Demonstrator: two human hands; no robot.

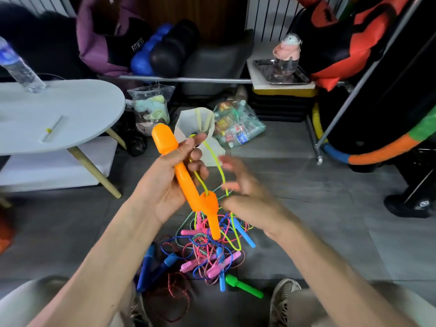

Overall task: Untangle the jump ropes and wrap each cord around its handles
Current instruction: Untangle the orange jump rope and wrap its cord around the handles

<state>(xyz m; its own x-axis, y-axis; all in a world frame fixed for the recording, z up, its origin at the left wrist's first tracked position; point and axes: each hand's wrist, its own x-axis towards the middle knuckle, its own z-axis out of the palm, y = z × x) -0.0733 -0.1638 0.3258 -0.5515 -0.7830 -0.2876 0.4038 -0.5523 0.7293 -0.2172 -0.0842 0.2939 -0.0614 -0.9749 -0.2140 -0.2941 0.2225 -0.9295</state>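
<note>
My left hand [168, 185] grips an orange jump-rope handle [175, 161], held up and tilted. A second orange handle [211, 215] hangs below it, pointing down. A yellow-green cord [215, 161] loops from my left fingers down toward the handles and the pile. My right hand [247, 197] is blurred, its fingers spread beside the cord; whether it touches the cord cannot be made out. On the floor beneath lies a tangle of ropes [205, 251] with pink, blue and dark blue handles and a green handle [244, 289].
A white oval table [70, 109] with a water bottle [20, 67] stands at left. Plastic bags [236, 123] and a white cloth bag [195, 128] sit on the floor ahead. A metal rack pole [349, 95] and hoops stand at right. My knees frame the pile.
</note>
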